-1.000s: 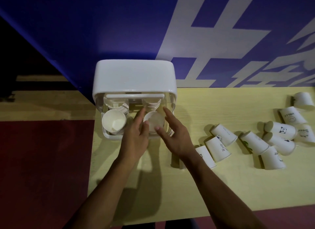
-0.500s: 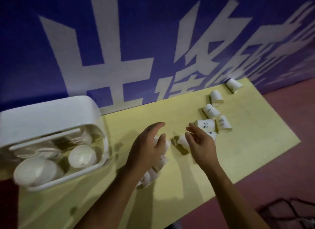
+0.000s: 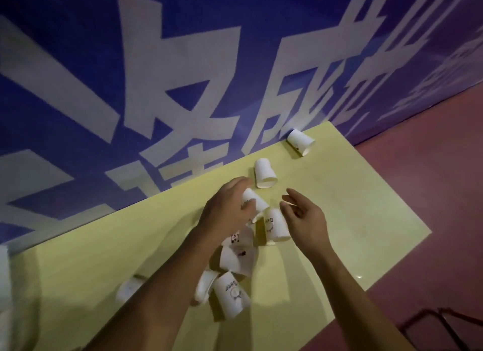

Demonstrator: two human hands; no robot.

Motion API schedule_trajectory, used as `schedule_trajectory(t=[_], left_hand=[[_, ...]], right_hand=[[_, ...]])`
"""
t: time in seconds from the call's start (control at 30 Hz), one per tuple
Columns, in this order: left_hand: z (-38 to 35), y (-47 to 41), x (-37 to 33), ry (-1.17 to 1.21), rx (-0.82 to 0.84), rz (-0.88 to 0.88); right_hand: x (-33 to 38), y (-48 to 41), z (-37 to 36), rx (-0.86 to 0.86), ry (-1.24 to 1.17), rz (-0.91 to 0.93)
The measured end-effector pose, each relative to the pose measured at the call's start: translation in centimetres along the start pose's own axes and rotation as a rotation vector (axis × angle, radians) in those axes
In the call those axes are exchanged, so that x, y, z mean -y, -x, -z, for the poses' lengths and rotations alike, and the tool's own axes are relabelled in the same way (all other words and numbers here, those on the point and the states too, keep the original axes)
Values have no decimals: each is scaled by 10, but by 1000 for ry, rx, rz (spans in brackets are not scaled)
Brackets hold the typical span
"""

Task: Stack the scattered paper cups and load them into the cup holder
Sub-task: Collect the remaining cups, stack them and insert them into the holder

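Several white paper cups lie scattered on the yellow table (image 3: 339, 220). My left hand (image 3: 224, 209) curls its fingers round one tipped cup (image 3: 254, 200) near the table's middle. My right hand (image 3: 304, 217) hovers just right of it with relaxed fingers, holding nothing, beside a cup marked with writing (image 3: 275, 226). Below my hands lie a panda-printed cup (image 3: 239, 238), another cup (image 3: 236, 259) and a lettered cup (image 3: 231, 294). Two more cups (image 3: 265, 173) (image 3: 300, 141) lie farther back near the wall. Only a white sliver of the cup holder (image 3: 4, 285) shows at the left edge.
A blue wall with large white characters (image 3: 183, 89) runs along the table's far edge. Red floor (image 3: 431, 194) lies beyond the right and near table edges. A dark metal frame (image 3: 444, 327) stands on the floor at the lower right. A blurred cup (image 3: 129, 289) lies left of my left forearm.
The view has swung right, away from the cup holder. Both hands left the holder and moved to the scattered cups; my left hand has closed round one cup.
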State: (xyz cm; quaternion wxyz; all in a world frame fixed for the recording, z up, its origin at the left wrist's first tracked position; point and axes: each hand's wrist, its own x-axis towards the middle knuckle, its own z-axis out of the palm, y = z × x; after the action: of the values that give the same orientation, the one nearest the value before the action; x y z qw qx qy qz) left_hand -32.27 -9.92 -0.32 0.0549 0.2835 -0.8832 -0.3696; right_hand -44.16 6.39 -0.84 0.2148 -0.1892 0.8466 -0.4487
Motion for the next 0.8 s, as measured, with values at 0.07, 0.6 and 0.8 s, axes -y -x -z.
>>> schedule_trajectory(t=[0.07, 0.6, 0.8], left_hand=[[-11, -41, -8, -68, 37, -26], [-81, -235, 14, -1054, 662, -893], [-83, -224, -11, -115, 357, -116]], right_hand=[[-10, -38, 14, 10, 30, 5], [-67, -244, 64, 13, 282, -13], [-78, -300, 47, 46, 343, -71]])
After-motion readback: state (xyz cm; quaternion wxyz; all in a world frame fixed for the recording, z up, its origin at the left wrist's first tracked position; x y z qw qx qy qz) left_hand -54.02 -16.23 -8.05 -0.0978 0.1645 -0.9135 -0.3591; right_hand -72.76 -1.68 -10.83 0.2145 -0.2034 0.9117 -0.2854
